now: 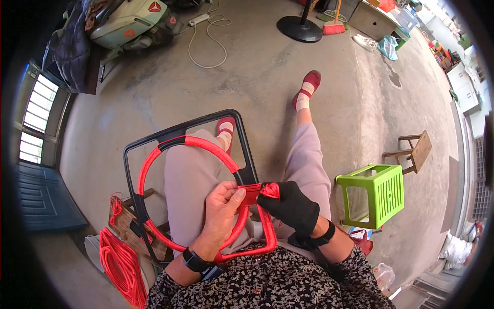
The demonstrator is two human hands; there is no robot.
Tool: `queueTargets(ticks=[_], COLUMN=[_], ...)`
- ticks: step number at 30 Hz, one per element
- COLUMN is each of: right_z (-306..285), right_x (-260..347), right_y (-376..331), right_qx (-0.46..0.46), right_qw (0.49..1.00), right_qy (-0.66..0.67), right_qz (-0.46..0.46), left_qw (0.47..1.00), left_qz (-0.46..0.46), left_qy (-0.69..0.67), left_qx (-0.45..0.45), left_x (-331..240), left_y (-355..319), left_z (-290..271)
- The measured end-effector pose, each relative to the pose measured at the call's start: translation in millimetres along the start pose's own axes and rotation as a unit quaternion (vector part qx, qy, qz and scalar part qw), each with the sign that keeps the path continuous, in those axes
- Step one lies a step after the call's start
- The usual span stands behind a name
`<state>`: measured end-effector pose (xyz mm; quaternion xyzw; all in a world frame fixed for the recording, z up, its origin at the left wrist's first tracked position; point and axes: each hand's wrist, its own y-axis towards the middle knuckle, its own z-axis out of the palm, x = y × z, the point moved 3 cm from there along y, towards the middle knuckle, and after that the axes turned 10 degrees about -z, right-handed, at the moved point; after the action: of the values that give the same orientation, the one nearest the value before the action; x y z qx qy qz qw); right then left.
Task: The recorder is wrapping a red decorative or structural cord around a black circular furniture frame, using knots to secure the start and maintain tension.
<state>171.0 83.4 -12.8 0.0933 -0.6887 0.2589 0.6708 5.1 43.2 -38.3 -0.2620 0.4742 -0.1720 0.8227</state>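
Across my lap lies a black frame [248, 176] with rounded corners and a ring inside it. Red cord is wound tightly along most of the ring [206, 144] and along the near right corner. My bare left hand [221, 213] closes round the joint where ring and frame meet, its thumb pressed on the flat red winding [250, 195]. Just right of that, my black-gloved right hand [294, 208] is closed on a small bundle of red cord [269, 190], close against the frame. The right fingertips are partly hidden by the glove and bundle.
A large coil of red cord [121, 268] hangs at the lower left beside a small wooden stool [126, 229]. To the right stand a green plastic stool [388, 195] and a wooden stool [421, 152]. A scooter [128, 26], white cable [225, 51] and broom [334, 28] are farther off.
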Motion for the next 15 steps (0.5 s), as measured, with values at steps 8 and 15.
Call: queueTargets(ticks=[8, 15], right_z=[-76, -268], right_x=[-45, -122], right_y=[-23, -135], right_qx=[-0.179, -0.508], right_qw=[0.947, 0.748], right_qy=[0.266, 0.374], right_qz=[-0.008, -0.207], left_qw=[0.994, 0.989], left_qz=[-0.084, -0.120], left_qy=[-0.072, -0.026], left_qx=[0.007, 0.081], left_x=[-10, -20], left_y=[-1, -12], left_z=[1, 9])
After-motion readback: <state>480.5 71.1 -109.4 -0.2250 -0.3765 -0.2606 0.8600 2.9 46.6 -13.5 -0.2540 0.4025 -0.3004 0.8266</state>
